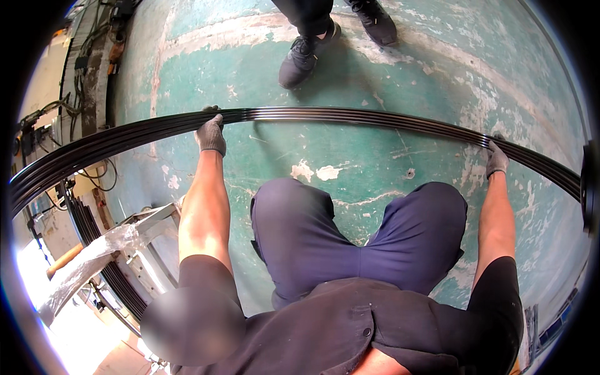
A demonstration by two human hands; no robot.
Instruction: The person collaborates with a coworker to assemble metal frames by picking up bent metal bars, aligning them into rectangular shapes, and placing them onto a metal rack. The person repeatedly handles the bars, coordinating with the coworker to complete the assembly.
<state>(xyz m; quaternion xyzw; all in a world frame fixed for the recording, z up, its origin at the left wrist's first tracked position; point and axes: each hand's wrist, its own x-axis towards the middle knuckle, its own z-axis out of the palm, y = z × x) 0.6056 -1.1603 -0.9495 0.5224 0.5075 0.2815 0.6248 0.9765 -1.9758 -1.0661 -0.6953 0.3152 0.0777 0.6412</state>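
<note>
A long bundle of black ribbed metal strips [350,115] stretches across the whole view in front of me, bending with the lens from far left to far right. My left hand [211,134], in a grey glove, grips the bundle from below near its left-middle part. My right hand [497,158], also gloved in grey, grips it further to the right. Both arms reach straight out, and my knees in dark blue trousers sit below the bundle.
Another person's legs in black shoes [304,57] stand on the worn green floor [400,81] just beyond the bundle. At my left stand a metal rack [147,237] with plastic-wrapped stock [87,262], more black strips and cables.
</note>
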